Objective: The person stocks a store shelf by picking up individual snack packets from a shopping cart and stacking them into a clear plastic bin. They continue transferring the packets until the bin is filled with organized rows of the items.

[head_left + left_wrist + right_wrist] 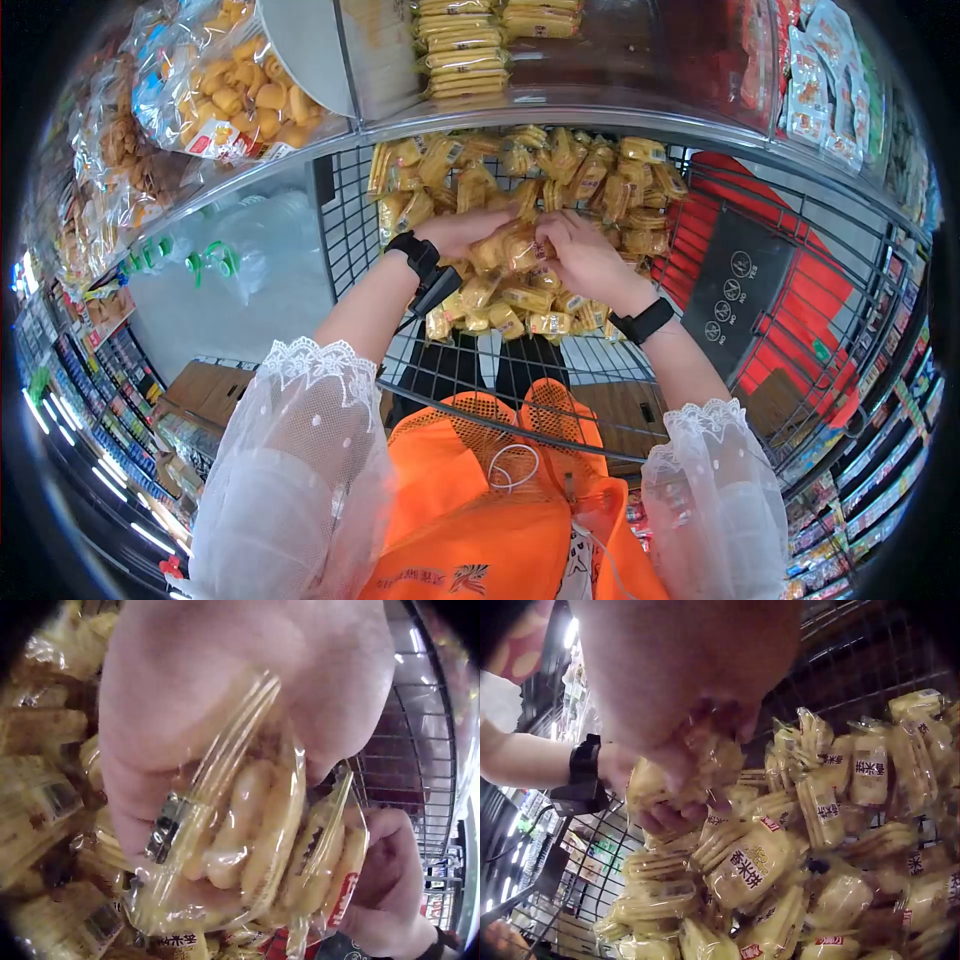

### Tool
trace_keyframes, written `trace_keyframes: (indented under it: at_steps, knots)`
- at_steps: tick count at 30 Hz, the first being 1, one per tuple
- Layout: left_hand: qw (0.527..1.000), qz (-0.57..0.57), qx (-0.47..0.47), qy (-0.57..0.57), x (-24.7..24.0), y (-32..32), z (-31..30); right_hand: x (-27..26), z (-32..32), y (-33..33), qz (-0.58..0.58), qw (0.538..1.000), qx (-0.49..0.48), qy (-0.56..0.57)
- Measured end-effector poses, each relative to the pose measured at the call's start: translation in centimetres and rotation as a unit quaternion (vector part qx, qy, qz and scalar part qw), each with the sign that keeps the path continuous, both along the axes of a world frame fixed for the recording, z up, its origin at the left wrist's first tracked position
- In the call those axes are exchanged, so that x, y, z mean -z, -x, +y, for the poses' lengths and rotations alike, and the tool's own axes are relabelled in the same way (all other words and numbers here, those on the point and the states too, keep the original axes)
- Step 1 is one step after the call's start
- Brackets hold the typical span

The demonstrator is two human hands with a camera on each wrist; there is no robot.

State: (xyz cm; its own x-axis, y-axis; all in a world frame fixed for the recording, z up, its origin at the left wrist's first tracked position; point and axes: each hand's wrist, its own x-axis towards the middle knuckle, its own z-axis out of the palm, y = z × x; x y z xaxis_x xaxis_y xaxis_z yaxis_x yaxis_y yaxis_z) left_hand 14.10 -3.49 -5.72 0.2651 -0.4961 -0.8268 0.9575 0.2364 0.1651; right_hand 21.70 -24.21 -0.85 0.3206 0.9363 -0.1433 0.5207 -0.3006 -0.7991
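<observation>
In the head view, both hands meet over a heap of yellow rice cracker packets [560, 180] inside a wire shopping cart. The left hand [460, 232] grips a few clear-wrapped packets [500, 252], its palm above them and its fingers round their far side. Coming from the right, the right hand [590, 262] holds the other end of the same bunch. In the left wrist view the held packets [251, 825] stand side by side, the stacked crackers showing through the film. Loose packets [746, 870] lie close beneath the hands in the right wrist view.
The cart's wire rim [480, 412] runs in front of the person. Ahead is a shelf edge [560, 112] with stacked yellow packets [460, 45] behind clear panels. A red and black box [735, 270] sits on the right, and green-capped bottles [225, 255] on the left.
</observation>
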Motion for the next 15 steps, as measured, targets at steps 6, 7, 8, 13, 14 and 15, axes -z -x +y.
trace_keyframes:
  at_steps: [6,7,8,13,14,15]
  knots:
    - [0.999,-0.032,0.008,-0.001,-1.3,0.1,-0.2,-1.0,1.3,1.2,-0.017,0.998,0.057,-0.027]
    - [0.999,-0.044,-0.006,-0.022,-1.7,0.2,-0.4,-1.1,1.3,1.3,-0.047,0.996,0.078,0.000]
    - [0.997,-0.056,-0.021,-0.042,-2.0,0.3,-0.5,-1.1,1.3,1.3,-0.077,0.992,0.099,0.027]
    - [0.983,-0.075,-0.162,-0.047,-1.3,1.0,-1.2,0.2,0.8,1.7,0.137,0.916,0.372,0.055]
    - [0.978,-0.067,-0.198,-0.018,-1.0,1.1,-1.4,0.4,0.9,1.8,0.293,0.858,0.421,0.029]
    - [0.973,-0.059,-0.222,0.002,-1.4,0.8,-1.7,0.4,1.0,1.7,0.440,0.772,0.459,0.002]
